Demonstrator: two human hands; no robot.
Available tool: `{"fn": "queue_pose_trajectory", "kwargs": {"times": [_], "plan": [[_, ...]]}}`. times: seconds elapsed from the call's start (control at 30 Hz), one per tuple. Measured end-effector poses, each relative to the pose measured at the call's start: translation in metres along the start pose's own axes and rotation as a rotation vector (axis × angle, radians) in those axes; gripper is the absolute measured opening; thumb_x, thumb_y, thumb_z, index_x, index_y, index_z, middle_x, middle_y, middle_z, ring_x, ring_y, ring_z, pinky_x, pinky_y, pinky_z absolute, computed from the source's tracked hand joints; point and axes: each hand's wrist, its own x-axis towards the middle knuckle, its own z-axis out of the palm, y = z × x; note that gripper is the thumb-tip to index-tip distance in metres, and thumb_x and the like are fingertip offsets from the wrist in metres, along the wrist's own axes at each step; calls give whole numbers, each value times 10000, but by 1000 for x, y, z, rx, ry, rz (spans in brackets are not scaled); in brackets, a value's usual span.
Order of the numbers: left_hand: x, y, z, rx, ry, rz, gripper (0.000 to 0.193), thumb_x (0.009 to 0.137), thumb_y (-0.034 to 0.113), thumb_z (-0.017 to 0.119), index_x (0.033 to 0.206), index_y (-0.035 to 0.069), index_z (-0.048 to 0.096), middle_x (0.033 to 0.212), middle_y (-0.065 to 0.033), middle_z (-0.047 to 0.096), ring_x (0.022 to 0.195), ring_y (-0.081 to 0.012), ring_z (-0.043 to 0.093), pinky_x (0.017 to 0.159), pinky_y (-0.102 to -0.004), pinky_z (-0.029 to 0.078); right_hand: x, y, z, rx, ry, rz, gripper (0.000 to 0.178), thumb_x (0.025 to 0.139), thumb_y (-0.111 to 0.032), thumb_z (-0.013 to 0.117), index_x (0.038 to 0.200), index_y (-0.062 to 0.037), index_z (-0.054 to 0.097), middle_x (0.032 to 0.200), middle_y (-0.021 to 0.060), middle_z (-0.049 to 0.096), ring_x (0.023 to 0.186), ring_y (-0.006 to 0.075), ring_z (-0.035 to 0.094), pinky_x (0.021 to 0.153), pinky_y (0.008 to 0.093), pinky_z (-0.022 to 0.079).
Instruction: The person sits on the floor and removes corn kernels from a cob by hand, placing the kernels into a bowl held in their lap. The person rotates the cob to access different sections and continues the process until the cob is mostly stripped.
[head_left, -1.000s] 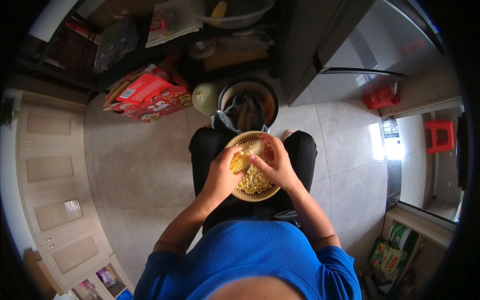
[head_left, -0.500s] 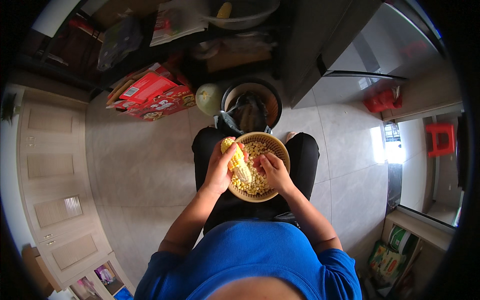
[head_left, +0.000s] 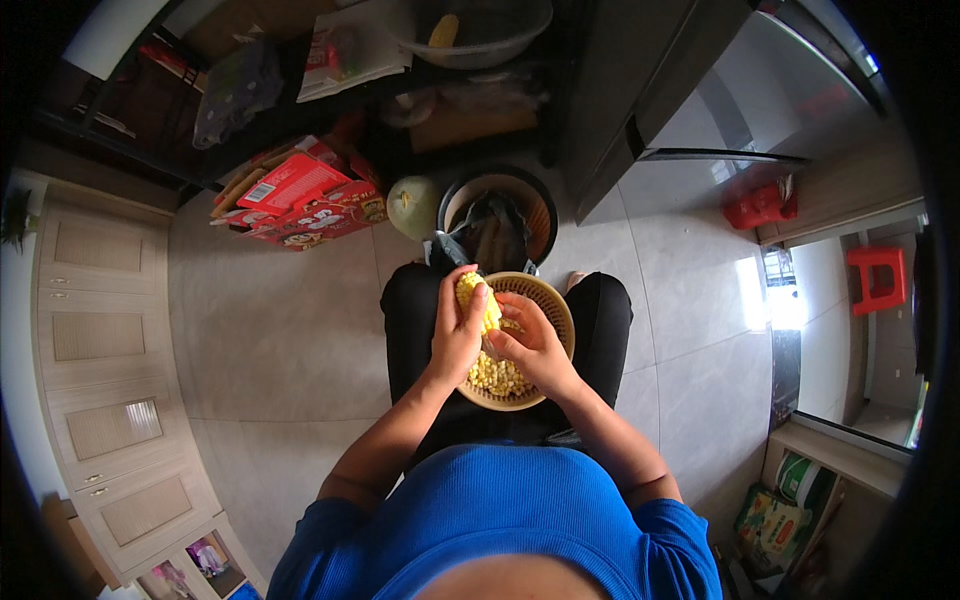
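A yellow corn cob (head_left: 474, 297) is gripped in my left hand (head_left: 456, 340), its fingers wrapped round it above the basket. My right hand (head_left: 538, 352) is closed at the cob's side and lower end, thumb and fingers against it. Both hands partly cover the cob, so its stripped part is mostly hidden. Between my thighs rests a round tan plastic basket (head_left: 570, 338) with slatted sides. Loose corn kernels (head_left: 497, 378), yellow and pale, lie inside it, directly under my hands.
Just beyond the basket stands a round bin (head_left: 549, 205) with a dark bag. Left of it are a pale green melon (head_left: 410, 215) and a red cardboard box (head_left: 315, 212). A clear bowl (head_left: 490, 50) with another cob sits on the shelf. Far right is a red stool (head_left: 877, 280).
My right hand has moved up and left from over the kernels to the cob. The cob is now more covered by my hands and its lower end is less visible.
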Motion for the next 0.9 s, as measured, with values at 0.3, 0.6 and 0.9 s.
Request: {"fn": "queue_pose_trajectory", "kwargs": {"times": [0.3,0.6,0.9], "plan": [[1,-2,4,86,32,12,317,940,247,497,1173,39,440,1026,-91,520,935,-151,510,833,-269,421,3,3,0,14,30,19,429,869,-14,537,1265,-45,375,1092,79,434,947,155,555,738,266,494],[10,-6,9,107,113,20,296,928,241,518,1115,13,487,1047,-105,536,943,-164,521,833,-273,430,-2,3,14,-52,156,-20,438,858,-4,533,1265,-7,368,1100,95,469,969,142,542,807,250,454],[14,-2,11,65,71,31,292,933,241,508,1118,15,492,1046,-93,532,941,-154,519,836,-270,429,4,-4,6,-38,132,-25,363,887,-39,531,1225,-31,401,1093,88,485,900,122,538,745,240,473]]}}
